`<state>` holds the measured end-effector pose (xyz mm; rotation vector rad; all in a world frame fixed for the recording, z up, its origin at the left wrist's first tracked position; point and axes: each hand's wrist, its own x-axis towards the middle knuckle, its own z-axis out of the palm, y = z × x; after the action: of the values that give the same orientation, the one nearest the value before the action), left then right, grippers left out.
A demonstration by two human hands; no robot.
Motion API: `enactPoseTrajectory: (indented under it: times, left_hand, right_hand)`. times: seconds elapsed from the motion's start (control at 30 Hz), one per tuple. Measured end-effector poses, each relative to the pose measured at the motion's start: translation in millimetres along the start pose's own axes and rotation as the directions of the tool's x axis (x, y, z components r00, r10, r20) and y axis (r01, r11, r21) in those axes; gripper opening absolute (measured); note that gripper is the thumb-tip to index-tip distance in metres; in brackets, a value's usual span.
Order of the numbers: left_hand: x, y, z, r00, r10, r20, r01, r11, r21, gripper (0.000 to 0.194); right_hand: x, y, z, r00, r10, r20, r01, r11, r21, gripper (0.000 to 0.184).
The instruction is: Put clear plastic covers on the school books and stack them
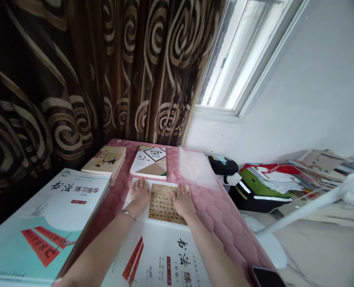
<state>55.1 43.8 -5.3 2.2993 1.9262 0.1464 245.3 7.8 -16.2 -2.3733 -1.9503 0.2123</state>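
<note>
Apparently smoothing the white calligraphy book (154, 241), printed cover up on the pink quilted surface (228, 224) near a phone (266, 276), with the left hand (140, 194) on the pale margin and the right hand (183, 203) over the right edge of the brown script panel (161, 203), fingers laid flat, thumbs held apart, clamped on nothing. Probably calls next for even pressure toward the far edge, without skewing the book or nudging the Chinese-language workbook (149, 161) just beyond, or the translucent plastic sheet (196, 167) farther right.
</note>
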Motion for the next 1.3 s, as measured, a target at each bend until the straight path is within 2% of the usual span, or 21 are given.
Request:
enactPoseTrajectory:
  times: [0.13,0.23,0.33,0.5,0.57,0.7,0.77,0.87,0.97,1.07,1.2,1.3]
  left_hand:
    - [-5,45,10.3,0.986,0.16,0.047,-0.158,0.986,-0.044,0.06]
    - [-8,59,12.7,0.964,0.258,0.059,-0.254,0.964,-0.074,0.061]
    - [-5,44,8.3,0.965,0.256,0.057,-0.251,0.965,-0.078,0.063]
    - [0,0,1.5,0.991,0.131,0.039,-0.129,0.991,-0.047,0.067]
    - [1,-6,2.8,0.993,0.112,0.03,-0.111,0.993,-0.032,0.067]
    - [0,-5,7.5,0.993,0.118,-0.005,-0.118,0.993,-0.026,0.066]
    - [0,-3,8.4,0.992,0.122,-0.011,-0.122,0.992,-0.023,0.066]
    - [0,-4,8.0,0.992,0.126,0.007,-0.126,0.992,-0.006,0.063]
    - [-1,-5,7.2,0.992,0.122,0.026,-0.122,0.993,0.002,0.061]
    - [-1,-5,7.3,0.993,0.118,0.011,-0.118,0.993,-0.001,0.063]
    - [-2,-4,7.4,0.994,0.111,-0.012,-0.111,0.994,-0.014,0.065]
    - [0,-3,5.1,0.993,0.116,-0.009,-0.116,0.993,-0.017,0.064]
  right_hand:
    - [1,-2,2,1.0,-0.007,-0.024,0.007,1.0,0.003,0.068]
    - [1,0,2,1.0,-0.015,-0.016,0.015,1.0,0.008,0.068]
    - [0,0,2,1.0,-0.009,-0.015,0.009,1.0,0.017,0.069]
    - [1,0,1,1.0,-0.003,-0.003,0.003,1.0,0.011,0.069]
    - [1,1,-1,1.0,-0.002,0.012,0.002,1.0,-0.005,0.069]
    - [0,-8,-6,1.0,-0.006,0.025,0.007,1.0,-0.012,0.066]
    - [-2,-23,-6,0.995,-0.097,0.01,0.096,0.995,0.033,0.066]
    - [-5,-55,-1,0.953,-0.302,-0.017,0.301,0.946,0.119,0.065]
    - [-5,-74,3,0.932,-0.363,-0.018,0.362,0.923,0.133,0.064]
    - [0,-59,0,0.955,-0.295,0.009,0.293,0.951,0.097,0.066]
    - [4,-8,-7,0.996,-0.084,0.039,0.083,0.996,0.015,0.066]
    - [2,18,-11,0.999,-0.004,0.039,0.005,1.0,-0.027,0.064]
